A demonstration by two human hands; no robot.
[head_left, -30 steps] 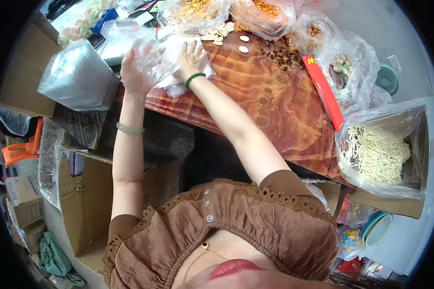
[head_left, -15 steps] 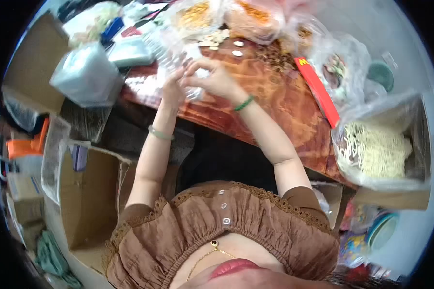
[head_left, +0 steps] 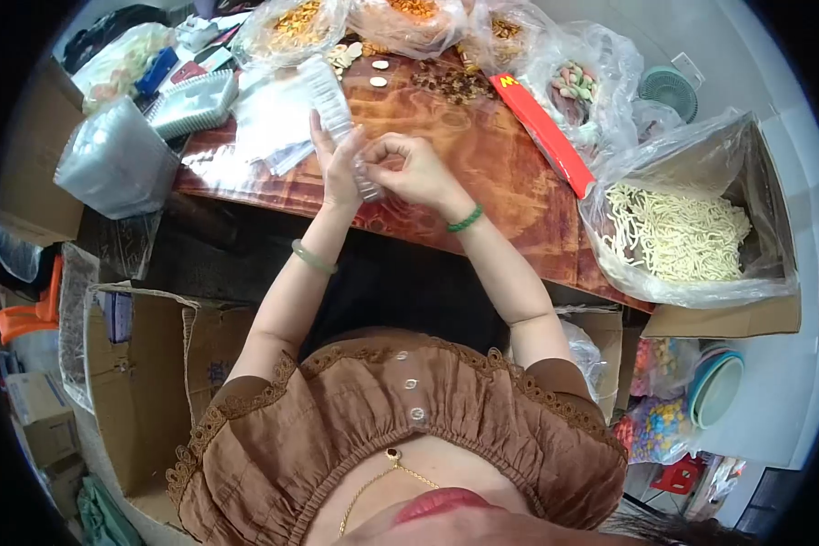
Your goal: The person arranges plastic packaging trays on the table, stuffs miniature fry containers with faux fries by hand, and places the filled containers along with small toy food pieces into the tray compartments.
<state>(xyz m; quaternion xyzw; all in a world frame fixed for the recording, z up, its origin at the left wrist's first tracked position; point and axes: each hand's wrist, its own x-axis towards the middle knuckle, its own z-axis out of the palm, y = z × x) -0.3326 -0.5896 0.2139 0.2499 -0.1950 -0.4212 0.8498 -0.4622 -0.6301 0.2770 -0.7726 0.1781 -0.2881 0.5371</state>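
Head view: the fingers (head_left: 352,136) of the left hand (head_left: 339,173) are raised and parted around the clear ribbed tray (head_left: 331,96), holding it between them. The right hand (head_left: 417,173) has its fingers (head_left: 400,144) curled, with thumb and forefinger closed on the tray's near right edge. The tray lies between the two hands, tilted, its far end rising beyond the left fingers and its near end reaching down between the palms, above the tabletop (head_left: 500,218).

Just left of the tray, clear plastic sheets (head_left: 264,114) lie loosely overlapped. Farther left are a ribbed clear container (head_left: 193,102) and, nearer the person, a tall stack of clear containers (head_left: 118,159). Beyond the tray's far end sit open plastic bags of orange pieces (head_left: 296,23). To its right are two white oval pieces (head_left: 379,82), then scattered dark brown bits (head_left: 455,84).

Well apart on the tray's right, a long red packet (head_left: 546,136) slants near a bag of pale twisted pieces (head_left: 575,80). Farthest right, a plastic-lined cardboard box (head_left: 728,318) holds pale noodle-like strands (head_left: 687,232).
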